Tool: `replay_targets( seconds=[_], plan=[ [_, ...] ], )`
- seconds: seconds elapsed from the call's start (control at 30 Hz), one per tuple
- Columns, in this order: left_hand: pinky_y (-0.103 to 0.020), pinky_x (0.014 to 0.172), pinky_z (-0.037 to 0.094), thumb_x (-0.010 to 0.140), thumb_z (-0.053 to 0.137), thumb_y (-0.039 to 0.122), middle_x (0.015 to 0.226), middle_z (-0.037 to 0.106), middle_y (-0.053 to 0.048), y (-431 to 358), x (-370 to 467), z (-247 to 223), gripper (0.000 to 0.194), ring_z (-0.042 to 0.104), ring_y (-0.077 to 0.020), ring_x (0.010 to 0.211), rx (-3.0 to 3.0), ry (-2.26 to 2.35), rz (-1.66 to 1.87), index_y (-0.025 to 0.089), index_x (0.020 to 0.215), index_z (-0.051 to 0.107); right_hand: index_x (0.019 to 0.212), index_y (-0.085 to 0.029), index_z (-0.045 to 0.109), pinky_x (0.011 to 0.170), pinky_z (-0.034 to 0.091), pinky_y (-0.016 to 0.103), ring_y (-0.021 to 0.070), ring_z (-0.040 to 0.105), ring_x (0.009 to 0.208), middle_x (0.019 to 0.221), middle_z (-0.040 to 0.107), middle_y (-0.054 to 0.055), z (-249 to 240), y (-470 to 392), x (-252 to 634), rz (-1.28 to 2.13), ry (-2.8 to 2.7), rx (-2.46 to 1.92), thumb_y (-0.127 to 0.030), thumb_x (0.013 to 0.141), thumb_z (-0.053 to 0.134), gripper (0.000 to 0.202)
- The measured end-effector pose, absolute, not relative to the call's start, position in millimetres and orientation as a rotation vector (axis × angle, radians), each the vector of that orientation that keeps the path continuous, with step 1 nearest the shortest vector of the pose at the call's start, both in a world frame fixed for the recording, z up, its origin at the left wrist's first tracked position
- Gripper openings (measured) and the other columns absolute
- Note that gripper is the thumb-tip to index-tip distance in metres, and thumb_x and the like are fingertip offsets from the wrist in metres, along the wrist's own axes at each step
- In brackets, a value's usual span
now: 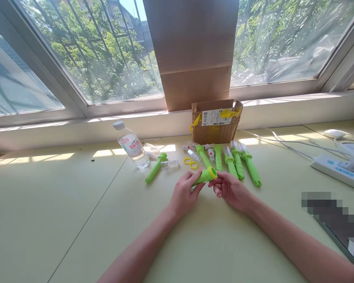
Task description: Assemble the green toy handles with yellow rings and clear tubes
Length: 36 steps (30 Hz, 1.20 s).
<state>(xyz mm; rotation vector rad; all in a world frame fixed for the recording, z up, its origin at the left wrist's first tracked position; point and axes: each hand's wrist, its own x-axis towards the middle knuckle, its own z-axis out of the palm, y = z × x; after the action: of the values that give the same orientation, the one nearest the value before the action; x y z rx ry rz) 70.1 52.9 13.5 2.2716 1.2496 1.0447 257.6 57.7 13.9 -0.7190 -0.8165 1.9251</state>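
Observation:
My left hand [185,194] is wrapped round a green plastic flashlight-like handle [201,177], its open end tilted up to the right. A yellow ring [212,172] sits at the mouth of that handle. The fingertips of my right hand [228,190] pinch at the ring's edge, with the other fingers curled. Just behind my hands lie two loose yellow rings [190,162], a clear plastic cap [170,165] and another green handle [156,168]. Several more green handles, some with clear caps, lie farther right, among them a capped one [251,165].
A water bottle [131,145] stands at the back left. Behind the parts is an open cardboard box [215,131], near the windowsill. A power strip [338,169] with white cables lies on the right, and a dark, partly pixelated device [339,228] is nearer on the table [76,204].

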Motion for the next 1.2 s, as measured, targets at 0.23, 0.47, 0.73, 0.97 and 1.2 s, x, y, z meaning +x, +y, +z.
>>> replay_targets(
  seconds=[0.23, 0.47, 0.73, 0.97, 1.2],
  plan=[
    [-0.024, 0.072, 0.044, 0.092, 0.044, 0.03, 0.087, 0.052, -0.003, 52, 71, 17, 0.039, 0.052, -0.0127, 0.078, 2.243, 1.206, 0.995, 0.024, 0.13, 0.047, 0.082, -0.013, 0.067, 0.048, 0.048, 0.017, 0.0086, 0.06, 0.05, 0.07, 0.071, 0.006, 17, 57, 260, 1.953, -0.762, -0.699, -0.028, 0.083, 0.057, 0.018],
    [-0.023, 0.067, 0.042, 0.093, 0.041, 0.031, 0.084, 0.052, -0.003, 52, 68, 23, 0.036, 0.05, -0.0126, 0.074, 2.233, 1.185, 0.974, 0.021, 0.126, 0.05, 0.09, -0.014, 0.066, 0.054, 0.051, 0.019, 0.0104, 0.063, 0.059, 0.079, 0.072, 0.006, 21, 55, 260, 1.979, -0.82, -0.689, -0.028, 0.083, 0.058, 0.017],
    [-0.025, 0.069, 0.044, 0.092, 0.041, 0.03, 0.087, 0.058, -0.005, 52, 67, 19, 0.038, 0.054, -0.0144, 0.076, 2.269, 1.164, 0.968, 0.02, 0.128, 0.048, 0.101, -0.015, 0.064, 0.059, 0.053, 0.023, 0.0115, 0.064, 0.061, 0.09, 0.072, 0.01, 20, 56, 260, 2.03, -0.813, -0.67, -0.029, 0.087, 0.051, 0.023],
    [-0.027, 0.073, 0.046, 0.092, 0.037, 0.025, 0.094, 0.055, -0.009, 49, 68, 19, 0.049, 0.054, -0.0175, 0.083, 2.408, 1.143, 0.869, 0.019, 0.14, 0.031, 0.092, -0.012, 0.066, 0.06, 0.052, 0.02, 0.0101, 0.063, 0.061, 0.079, 0.071, 0.008, 15, 59, 263, 2.016, -0.757, -0.631, -0.026, 0.088, 0.051, 0.022],
    [-0.028, 0.078, 0.047, 0.093, 0.039, 0.022, 0.096, 0.056, -0.008, 52, 68, 9, 0.048, 0.054, -0.0171, 0.089, 2.404, 1.136, 0.993, 0.023, 0.14, 0.034, 0.09, -0.013, 0.065, 0.058, 0.052, 0.02, 0.0093, 0.061, 0.06, 0.074, 0.068, 0.005, 15, 60, 262, 2.039, -0.735, -0.638, -0.027, 0.085, 0.054, 0.018]
  ],
)
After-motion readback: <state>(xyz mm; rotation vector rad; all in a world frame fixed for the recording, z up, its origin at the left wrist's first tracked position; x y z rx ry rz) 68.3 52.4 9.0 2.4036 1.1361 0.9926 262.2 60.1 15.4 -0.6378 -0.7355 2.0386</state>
